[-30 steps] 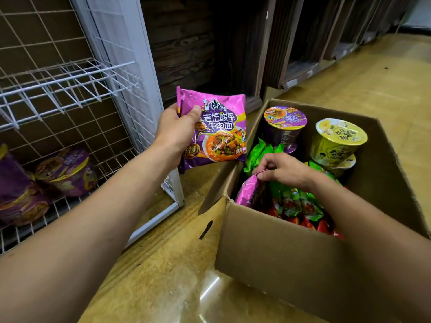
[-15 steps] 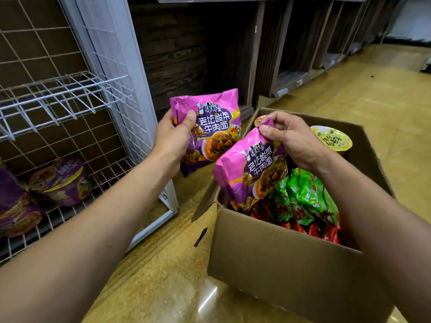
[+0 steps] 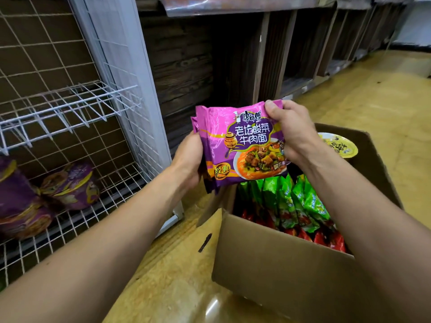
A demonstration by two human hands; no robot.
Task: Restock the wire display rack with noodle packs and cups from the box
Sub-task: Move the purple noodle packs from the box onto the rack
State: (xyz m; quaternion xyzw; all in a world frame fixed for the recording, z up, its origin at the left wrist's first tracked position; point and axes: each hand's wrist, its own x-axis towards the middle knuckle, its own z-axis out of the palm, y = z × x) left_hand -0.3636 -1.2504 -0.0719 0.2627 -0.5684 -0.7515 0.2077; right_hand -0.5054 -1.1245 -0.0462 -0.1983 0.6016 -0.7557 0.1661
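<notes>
Both hands hold a small stack of purple packs in the air, above the left edge of the box and in front of the dark wooden shelving. The front pack faces the camera, a little tilted, with a picture of a noodle bowl on it; behind it the edges of at least one more pack show at the left side, but how many are in the stack I cannot tell. The left hand has its grip closed round the left edge of the stack, low down, and its fingers are hidden behind the packs. The right hand has its grip closed on the upper right corner, the thumb pressed on the front and the fingers curled behind. The box stands open on the yellow floor, to the right of the rack, and one flap hangs outward at its near left corner. Inside it green packs stand on edge in a row along the middle, red packs lie toward the near side, and a yellow cup sits at the far right, partly hidden by the right hand. The rack is of white wire, with an upper shelf of thin bars. On the lower shelf purple cups lie on their sides near the left edge of the view, touching one another.
</notes>
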